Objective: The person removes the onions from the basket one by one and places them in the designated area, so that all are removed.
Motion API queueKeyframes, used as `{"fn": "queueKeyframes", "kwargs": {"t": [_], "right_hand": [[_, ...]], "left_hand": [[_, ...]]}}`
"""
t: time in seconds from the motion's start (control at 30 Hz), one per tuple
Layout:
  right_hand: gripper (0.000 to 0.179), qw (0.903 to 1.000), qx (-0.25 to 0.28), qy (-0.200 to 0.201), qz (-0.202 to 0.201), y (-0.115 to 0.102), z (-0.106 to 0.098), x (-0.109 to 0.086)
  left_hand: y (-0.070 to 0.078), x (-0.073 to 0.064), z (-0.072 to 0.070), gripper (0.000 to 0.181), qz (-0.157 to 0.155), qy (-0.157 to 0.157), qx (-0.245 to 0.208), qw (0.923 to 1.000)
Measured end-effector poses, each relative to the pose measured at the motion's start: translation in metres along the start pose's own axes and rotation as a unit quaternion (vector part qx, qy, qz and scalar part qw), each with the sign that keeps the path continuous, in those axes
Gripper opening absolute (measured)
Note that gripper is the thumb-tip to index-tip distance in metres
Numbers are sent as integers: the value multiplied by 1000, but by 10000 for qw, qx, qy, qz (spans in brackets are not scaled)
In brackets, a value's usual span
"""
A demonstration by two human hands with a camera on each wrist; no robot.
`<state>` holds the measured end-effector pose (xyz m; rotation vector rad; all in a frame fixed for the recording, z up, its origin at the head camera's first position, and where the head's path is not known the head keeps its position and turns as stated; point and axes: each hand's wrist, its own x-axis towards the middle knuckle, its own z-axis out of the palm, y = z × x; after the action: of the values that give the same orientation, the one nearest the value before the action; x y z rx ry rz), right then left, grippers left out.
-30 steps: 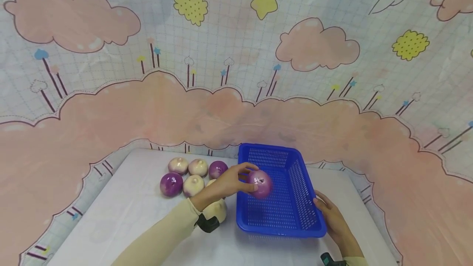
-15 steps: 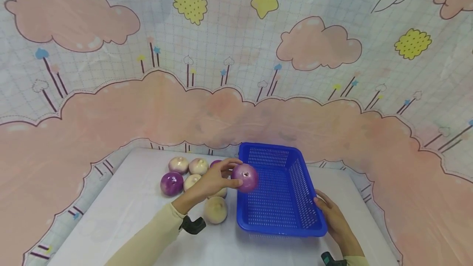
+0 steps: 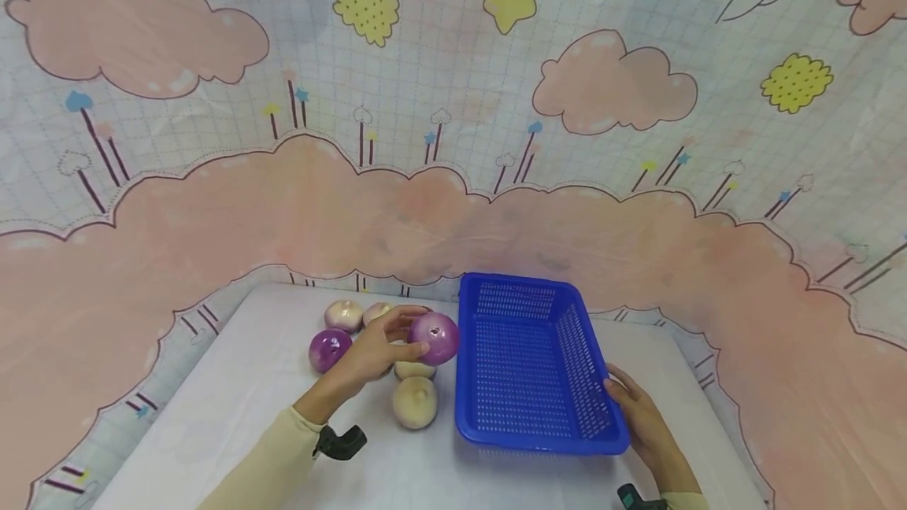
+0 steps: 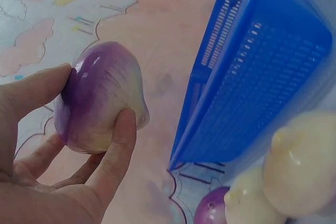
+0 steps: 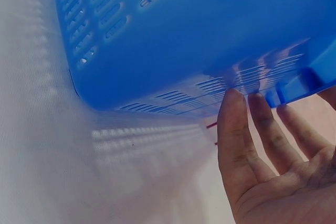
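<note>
My left hand [image 3: 379,349] holds a purple-and-cream turnip [image 3: 434,338] between thumb and fingers, raised just left of the blue basket. Its purple side faces up in the head view; in the left wrist view the turnip [image 4: 102,98] fades to a cream, pointed end. On the right, my right hand [image 3: 641,419] grips the long side of the blue plastic basket [image 3: 464,408] at the rim. In the right wrist view several fingertips [image 5: 233,98] lie against the slotted outer wall. No turnip shows inside the basket.
Left of the basket on the white table [image 3: 212,415] lie several more turnips, including a dark purple turnip [image 3: 330,350] and a cream turnip [image 3: 415,402]. The left hand partly hides others. A cartoon-print cloth [image 3: 397,227] hangs behind the table.
My left hand has carried the turnip leftward, from over the basket to beside its left rim, above the other turnips. The right hand and basket have barely moved.
</note>
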<state>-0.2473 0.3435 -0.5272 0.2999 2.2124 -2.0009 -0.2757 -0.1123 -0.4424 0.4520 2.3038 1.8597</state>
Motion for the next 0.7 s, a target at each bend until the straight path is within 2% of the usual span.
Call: {"fn": "queueKeyframes", "kwargs": {"t": [0.13, 0.37, 0.7], "right_hand": [[64, 10000, -21, -3, -1, -1, 0, 0], [65, 10000, -56, -2, 1, 1, 1, 1], [64, 9997, -223, 1, -106, 3, -1, 1]], "left_hand": [[-4, -5, -9, 58, -67, 171, 31, 9998], [-15, -15, -22, 60, -46, 275, -56, 9996], [-25, -27, -27, 63, -388, 590, 114, 9974]]}}
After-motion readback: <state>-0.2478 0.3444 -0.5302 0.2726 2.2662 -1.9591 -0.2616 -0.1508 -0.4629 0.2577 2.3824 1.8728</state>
